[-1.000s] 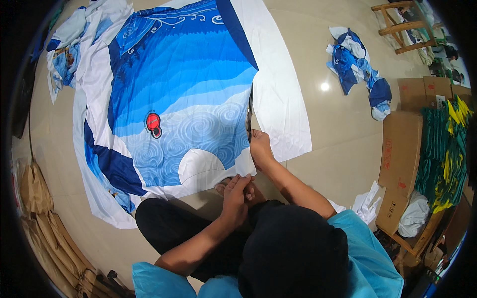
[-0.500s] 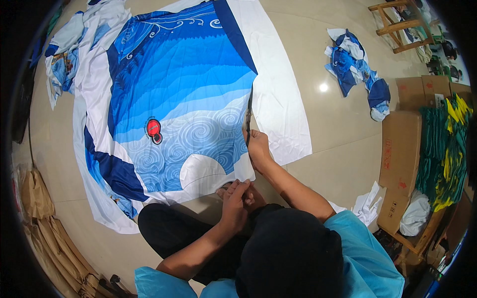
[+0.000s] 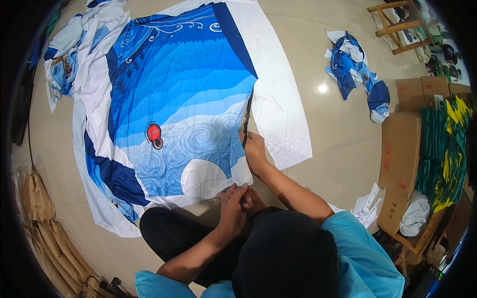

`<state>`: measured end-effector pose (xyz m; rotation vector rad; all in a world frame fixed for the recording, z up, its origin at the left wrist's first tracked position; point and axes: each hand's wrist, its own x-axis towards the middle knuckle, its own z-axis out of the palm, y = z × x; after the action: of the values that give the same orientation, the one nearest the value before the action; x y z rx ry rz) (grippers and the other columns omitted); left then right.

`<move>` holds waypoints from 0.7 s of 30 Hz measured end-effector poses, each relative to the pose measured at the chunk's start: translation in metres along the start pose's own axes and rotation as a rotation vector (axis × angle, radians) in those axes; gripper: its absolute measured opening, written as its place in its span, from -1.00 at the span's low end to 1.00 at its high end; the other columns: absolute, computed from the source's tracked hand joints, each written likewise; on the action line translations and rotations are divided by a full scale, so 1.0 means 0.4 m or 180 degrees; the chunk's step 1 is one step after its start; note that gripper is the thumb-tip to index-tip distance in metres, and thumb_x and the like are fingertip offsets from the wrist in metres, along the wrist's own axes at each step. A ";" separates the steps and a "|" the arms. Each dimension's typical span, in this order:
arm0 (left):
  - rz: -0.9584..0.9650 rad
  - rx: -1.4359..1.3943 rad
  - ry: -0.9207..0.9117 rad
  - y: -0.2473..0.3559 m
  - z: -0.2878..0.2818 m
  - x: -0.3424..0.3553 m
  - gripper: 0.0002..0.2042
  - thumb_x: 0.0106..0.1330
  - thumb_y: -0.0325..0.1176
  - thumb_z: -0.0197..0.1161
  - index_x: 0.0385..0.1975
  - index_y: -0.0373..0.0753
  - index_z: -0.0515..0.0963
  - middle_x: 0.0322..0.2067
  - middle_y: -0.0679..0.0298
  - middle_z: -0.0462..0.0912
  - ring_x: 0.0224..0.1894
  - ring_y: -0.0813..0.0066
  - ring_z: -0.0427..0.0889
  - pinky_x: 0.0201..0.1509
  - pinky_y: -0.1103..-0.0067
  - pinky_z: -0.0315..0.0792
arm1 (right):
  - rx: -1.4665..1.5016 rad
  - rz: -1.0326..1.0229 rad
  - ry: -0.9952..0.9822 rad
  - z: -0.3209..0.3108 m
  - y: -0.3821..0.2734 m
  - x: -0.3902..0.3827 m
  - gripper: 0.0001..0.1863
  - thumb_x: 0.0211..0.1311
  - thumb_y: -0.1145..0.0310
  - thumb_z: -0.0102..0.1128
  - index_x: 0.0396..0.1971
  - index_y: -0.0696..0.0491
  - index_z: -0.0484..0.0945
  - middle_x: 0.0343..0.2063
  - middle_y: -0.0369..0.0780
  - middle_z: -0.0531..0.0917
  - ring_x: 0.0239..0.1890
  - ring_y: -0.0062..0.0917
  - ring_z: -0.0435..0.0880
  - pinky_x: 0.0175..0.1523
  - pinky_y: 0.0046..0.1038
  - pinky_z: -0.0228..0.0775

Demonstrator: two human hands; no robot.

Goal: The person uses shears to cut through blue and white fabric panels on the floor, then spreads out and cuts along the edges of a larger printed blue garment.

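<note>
A large blue printed fabric panel (image 3: pixel 184 99) with pale swirls, a red badge and a white half-round patch lies spread before me. Along its right edge my right hand (image 3: pixel 254 149) grips a pair of scissors (image 3: pixel 248 114), whose long dark blades point away from me at the cut edge. The scissors' handles are mostly hidden by the hand. My left hand (image 3: pixel 233 201) pinches the panel's near right corner, where a white piece (image 3: pixel 241 172) of the cloth folds over. Both hands are close together in front of my legs.
White cloth (image 3: pixel 285 114) stretches along the panel's right side. More white and blue cloth (image 3: pixel 92 69) is bunched to the left. Blue scraps (image 3: pixel 355 64) lie on the tiled floor at right. Cardboard boxes (image 3: pixel 400 159), green and yellow cloth (image 3: pixel 439 154) and a wooden stool (image 3: pixel 397 25) stand farther right.
The panel's near right corner has been drawn slightly toward me and left. My right hand and the scissors have shifted a little left, staying along the edge.
</note>
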<state>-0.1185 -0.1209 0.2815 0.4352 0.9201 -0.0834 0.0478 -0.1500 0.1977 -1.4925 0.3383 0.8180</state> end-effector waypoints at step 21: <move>-0.0053 -0.0064 -0.0123 0.002 -0.035 0.006 -0.87 0.58 -0.32 0.26 -0.05 -0.22 0.62 -0.23 0.40 0.65 -0.41 0.72 0.51 -0.28 0.66 0.39 | -0.0004 -0.0074 0.0019 0.020 0.024 0.034 -0.63 0.55 0.12 0.34 -0.46 0.00 0.55 -0.55 -0.48 0.50 -0.53 -0.82 0.36 -0.46 -0.59 0.15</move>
<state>-0.1274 -0.1142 0.2725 0.4061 0.8859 -0.0973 0.0487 -0.1397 0.1822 -1.4976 0.3243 0.7954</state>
